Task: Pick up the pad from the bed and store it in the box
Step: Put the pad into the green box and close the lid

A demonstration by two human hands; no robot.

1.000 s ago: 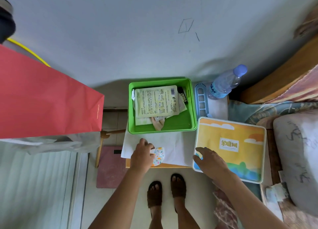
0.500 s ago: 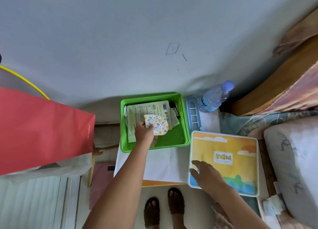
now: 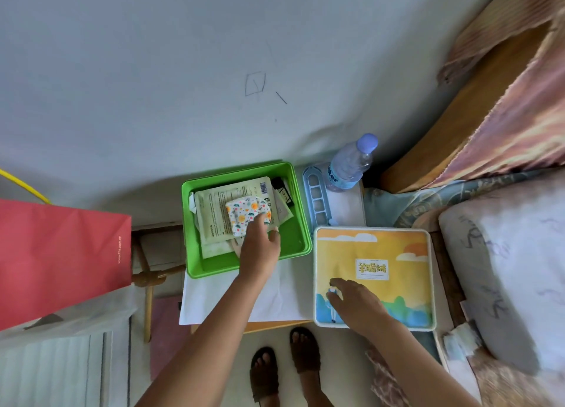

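Observation:
The pad [image 3: 244, 215], a small white packet with a floral print, lies on top of the printed packets inside the green box [image 3: 301, 223]. My left hand [image 3: 260, 247] reaches into the box from the near side. Its fingertips rest on the pad's near right corner and still grip it there. My right hand [image 3: 354, 299] lies flat with its fingers apart on a yellow picture-printed box lid [image 3: 382, 253] to the right of the green box.
A water bottle [image 3: 351, 165] and a blue slotted tray [image 3: 316, 198] stand behind the yellow lid by the wall. A red paper bag [image 3: 61, 253] hangs at the left. The bed with a pillow [image 3: 504, 269] is at the right. White paper [image 3: 214, 299] covers the small table.
My left hand carried the pad from the table's front edge up into the green box and has lowered it onto the packets. My right hand stayed on the yellow lid.

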